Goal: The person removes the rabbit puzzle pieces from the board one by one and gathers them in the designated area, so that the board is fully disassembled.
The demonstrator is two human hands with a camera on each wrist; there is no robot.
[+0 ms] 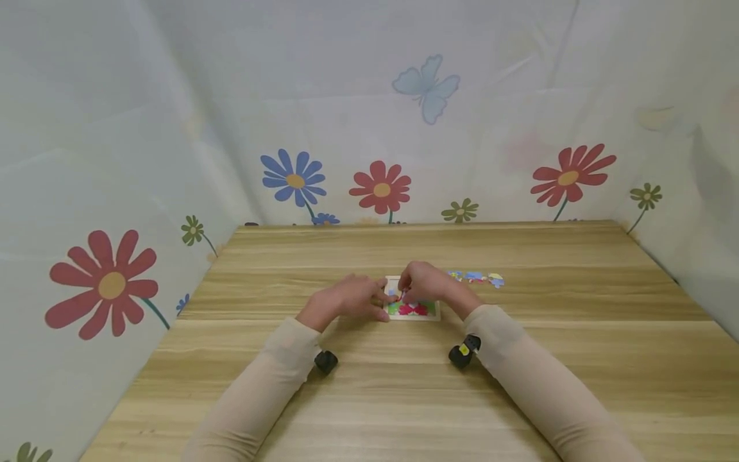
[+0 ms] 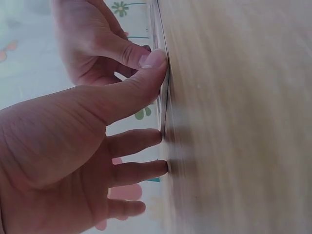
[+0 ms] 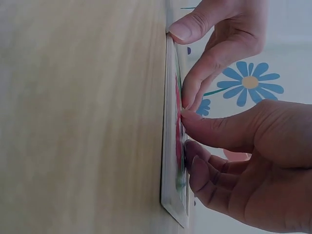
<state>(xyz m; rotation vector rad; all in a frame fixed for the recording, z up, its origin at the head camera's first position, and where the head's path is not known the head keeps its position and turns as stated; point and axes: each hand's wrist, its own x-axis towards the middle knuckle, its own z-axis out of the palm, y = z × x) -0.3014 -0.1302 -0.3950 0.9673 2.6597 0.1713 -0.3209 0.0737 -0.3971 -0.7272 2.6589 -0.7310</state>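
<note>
A small jigsaw puzzle in a pale tray [image 1: 435, 312] lies flat on the table, with red and green pieces showing in its near part. My left hand [image 1: 359, 296] is at the tray's left side. Its thumb presses the near left corner, and its index finger reaches onto the picture, as the right wrist view [image 3: 229, 44] shows. From above, my right hand [image 1: 430, 282] pinches a small puzzle piece [image 1: 402, 296] over the middle of the tray. Its fingertips hide most of that piece. In the right wrist view the two hands' fingertips nearly meet.
Several loose puzzle pieces [image 1: 476, 277] in blue, yellow and red lie just right of and behind the tray. A wood-grain table [image 1: 369, 398] carries everything. Flower-printed cloth [image 1: 346, 115] hangs behind it and at both sides.
</note>
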